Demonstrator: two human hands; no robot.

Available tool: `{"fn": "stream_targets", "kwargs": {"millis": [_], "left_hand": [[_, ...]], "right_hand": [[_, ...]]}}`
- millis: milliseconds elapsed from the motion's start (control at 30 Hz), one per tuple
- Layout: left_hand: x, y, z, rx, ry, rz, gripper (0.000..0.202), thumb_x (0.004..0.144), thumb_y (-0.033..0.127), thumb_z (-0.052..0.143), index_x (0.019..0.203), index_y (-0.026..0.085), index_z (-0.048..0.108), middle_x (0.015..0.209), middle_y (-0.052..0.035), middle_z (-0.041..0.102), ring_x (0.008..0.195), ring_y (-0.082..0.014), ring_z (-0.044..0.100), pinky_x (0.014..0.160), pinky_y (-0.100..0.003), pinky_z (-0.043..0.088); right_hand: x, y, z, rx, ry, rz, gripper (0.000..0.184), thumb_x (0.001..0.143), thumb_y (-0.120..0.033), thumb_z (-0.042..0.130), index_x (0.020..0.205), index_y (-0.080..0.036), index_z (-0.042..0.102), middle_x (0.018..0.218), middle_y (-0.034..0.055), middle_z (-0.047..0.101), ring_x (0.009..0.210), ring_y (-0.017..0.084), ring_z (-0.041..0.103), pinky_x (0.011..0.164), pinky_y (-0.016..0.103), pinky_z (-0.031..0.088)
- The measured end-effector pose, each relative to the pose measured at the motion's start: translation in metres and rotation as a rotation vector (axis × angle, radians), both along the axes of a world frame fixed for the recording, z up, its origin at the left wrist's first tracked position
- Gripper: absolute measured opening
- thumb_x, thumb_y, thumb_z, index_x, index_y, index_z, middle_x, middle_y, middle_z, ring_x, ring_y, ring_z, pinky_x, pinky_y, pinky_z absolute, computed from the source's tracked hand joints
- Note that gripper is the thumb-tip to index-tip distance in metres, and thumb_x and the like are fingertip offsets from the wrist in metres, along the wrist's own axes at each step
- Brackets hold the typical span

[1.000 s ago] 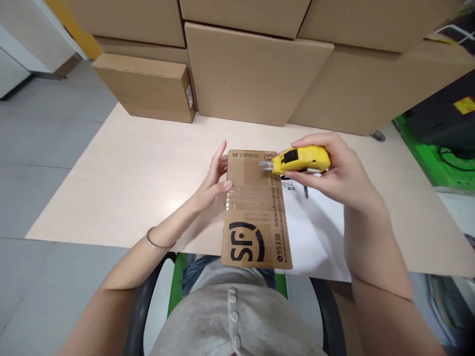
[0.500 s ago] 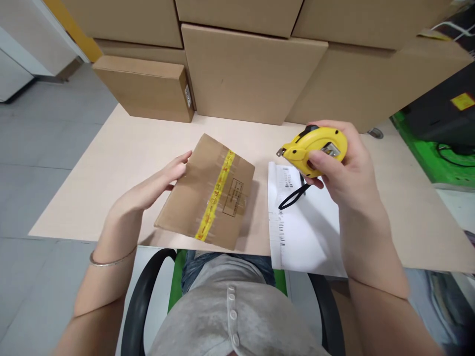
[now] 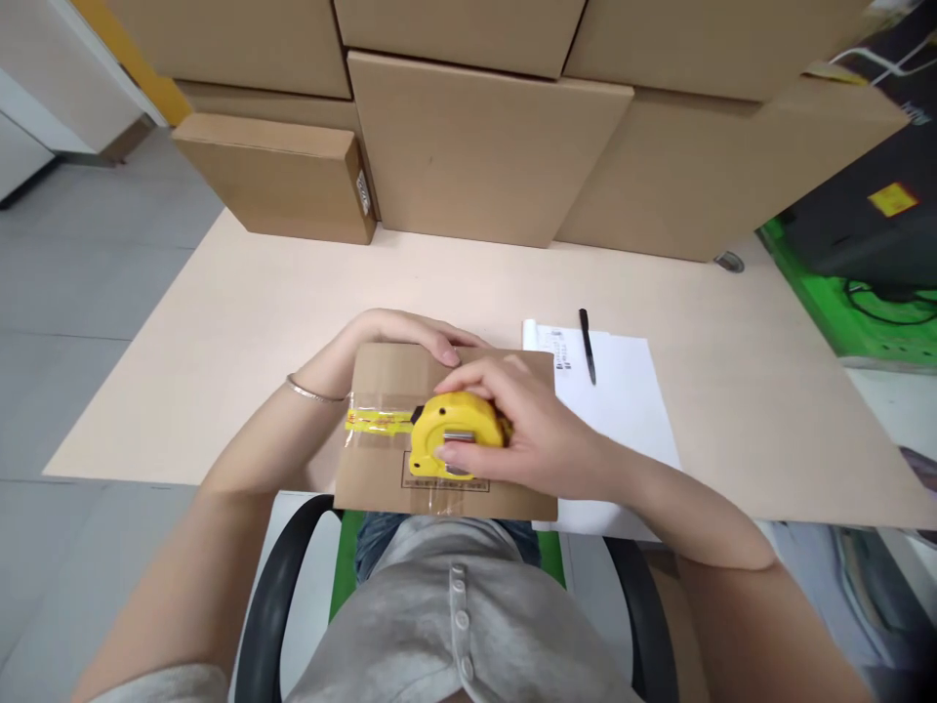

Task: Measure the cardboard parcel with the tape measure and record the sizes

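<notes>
The right hand (image 3: 542,430) has its fingers wrapped round a yellow tape measure (image 3: 454,415), thumb along the near side. Directly beneath those fingers is the brown carton (image 3: 385,469); from above it is hard to tell whether the case touches it. Just beyond the right fingertips, the left hand (image 3: 406,330) holds the carton by its far edge, thumb over the face. Left of the right fingers runs a yellow strip (image 3: 377,421). To their right, white paper (image 3: 622,410) and a black pen (image 3: 588,347) lie on the desk (image 3: 183,391); well beyond both hands stand cardboard boxes (image 3: 483,146).
</notes>
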State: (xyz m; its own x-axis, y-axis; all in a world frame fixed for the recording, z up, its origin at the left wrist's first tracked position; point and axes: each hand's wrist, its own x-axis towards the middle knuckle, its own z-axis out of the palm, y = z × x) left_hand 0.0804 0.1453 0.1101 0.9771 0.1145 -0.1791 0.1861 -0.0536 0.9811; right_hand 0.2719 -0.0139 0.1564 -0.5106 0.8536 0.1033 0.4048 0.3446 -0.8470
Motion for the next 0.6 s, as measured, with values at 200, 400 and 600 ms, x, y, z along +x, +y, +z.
{"fn": "stream_targets", "kwargs": {"millis": [200,400,600], "left_hand": [[0.025,0.03,-0.034,0.076,0.113,-0.151,0.057,0.077,0.058,0.078,0.124,0.026,0.079,0.13,-0.0012,0.079,0.13,-0.0334,0.068,0.115,-0.042,0.05],[0.016,0.028,-0.052,-0.069,0.104,-0.079,0.056,0.081,0.052,0.078,0.133,0.029,0.075,0.131,-0.0019,0.078,0.131,-0.0302,0.067,0.114,-0.04,0.051],[0.016,0.021,-0.051,-0.283,0.135,-0.124,0.066,0.087,0.045,0.073,0.149,0.026,0.062,0.144,-0.0028,0.071,0.138,-0.0289,0.062,0.11,-0.032,0.051]], "right_hand": [[-0.006,0.007,-0.044,0.32,-0.272,-0.097,0.031,0.098,-0.05,0.06,0.11,-0.023,0.07,0.113,0.0119,0.076,0.116,0.034,0.062,0.106,0.059,0.041],[0.034,0.021,-0.052,0.377,-0.156,-0.314,0.047,0.101,-0.065,0.049,0.118,-0.023,0.063,0.119,0.014,0.071,0.108,0.03,0.065,0.092,0.048,0.051],[0.134,0.058,-0.08,-0.159,-0.803,-0.85,0.048,0.097,-0.064,0.045,0.072,-0.024,0.054,0.075,0.0158,0.067,0.087,0.038,0.067,0.077,0.047,0.044]]}}
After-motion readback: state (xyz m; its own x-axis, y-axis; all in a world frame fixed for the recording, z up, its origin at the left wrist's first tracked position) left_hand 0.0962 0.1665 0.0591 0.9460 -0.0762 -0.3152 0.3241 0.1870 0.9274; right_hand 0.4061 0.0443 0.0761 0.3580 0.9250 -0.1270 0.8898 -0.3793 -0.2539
